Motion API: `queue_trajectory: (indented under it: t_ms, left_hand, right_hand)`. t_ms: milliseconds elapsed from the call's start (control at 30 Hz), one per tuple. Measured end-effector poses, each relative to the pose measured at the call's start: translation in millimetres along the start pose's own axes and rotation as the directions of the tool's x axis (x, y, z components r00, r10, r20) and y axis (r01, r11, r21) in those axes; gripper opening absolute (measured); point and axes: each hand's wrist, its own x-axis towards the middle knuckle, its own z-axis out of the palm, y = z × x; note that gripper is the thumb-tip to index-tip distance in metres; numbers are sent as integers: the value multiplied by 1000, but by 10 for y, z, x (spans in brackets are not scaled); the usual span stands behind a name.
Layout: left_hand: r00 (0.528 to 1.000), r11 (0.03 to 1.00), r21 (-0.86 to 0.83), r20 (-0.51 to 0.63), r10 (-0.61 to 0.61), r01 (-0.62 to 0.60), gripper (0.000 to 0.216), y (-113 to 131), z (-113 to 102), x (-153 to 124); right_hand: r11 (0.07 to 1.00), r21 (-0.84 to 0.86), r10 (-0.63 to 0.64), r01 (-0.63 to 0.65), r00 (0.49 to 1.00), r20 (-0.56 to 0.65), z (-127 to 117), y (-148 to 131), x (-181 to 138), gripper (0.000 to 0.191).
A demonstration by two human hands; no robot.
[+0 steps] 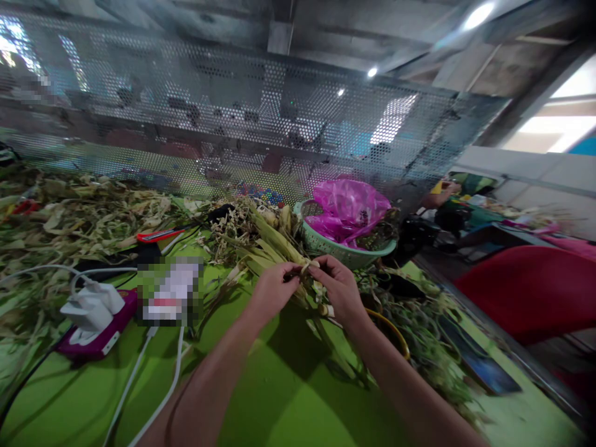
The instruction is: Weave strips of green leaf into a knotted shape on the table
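My left hand point(275, 290) and my right hand point(339, 290) meet over the green tabletop point(270, 397), fingertips pinched together. Between them is a pale plant strip point(307, 268), bent into what looks like a small loop or knot; its exact form is too small to tell. Long yellow-green leaves point(267, 239), resembling corn husks, fan out just behind my fingers. Below my right hand lies a pale stalk end point(326, 309), and limp leaf strips trail toward me. Part of a yellow ring-shaped rim point(393, 332) shows behind my right forearm.
A green basket point(363, 256) with a pink plastic bag point(351, 208) stands behind my hands. Dried leaves point(102, 211) heap at left, near a red cutter point(161, 236), a phone point(174, 285) and a purple power strip point(100, 338) with cables. A perforated metal screen point(223, 118) rises behind.
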Motion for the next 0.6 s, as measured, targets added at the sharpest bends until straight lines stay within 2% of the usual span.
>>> queue_trajectory:
  t_ms: [133,300,433,600]
  left_hand:
    - [1000,1000,-26,4,-14,14,19,10,12,-13]
    - [994,998,-50,-94,-47,43,9,25,3,-13]
    - [996,986,-158,-60,-71,61,8,39,0,-1]
    - [996,948,-309,-20,-91,80,12,68,18,-5]
  right_hand:
    - [1000,-29,0,0,1000,9,-12,2,3,24]
    - [999,21,38,-39,999,23,-16,-20,-3,26]
    - [991,114,72,-74,997,21,-15,-43,-4,24]
    - [992,109,70,-68,997,-15,-12,-50,6,24]
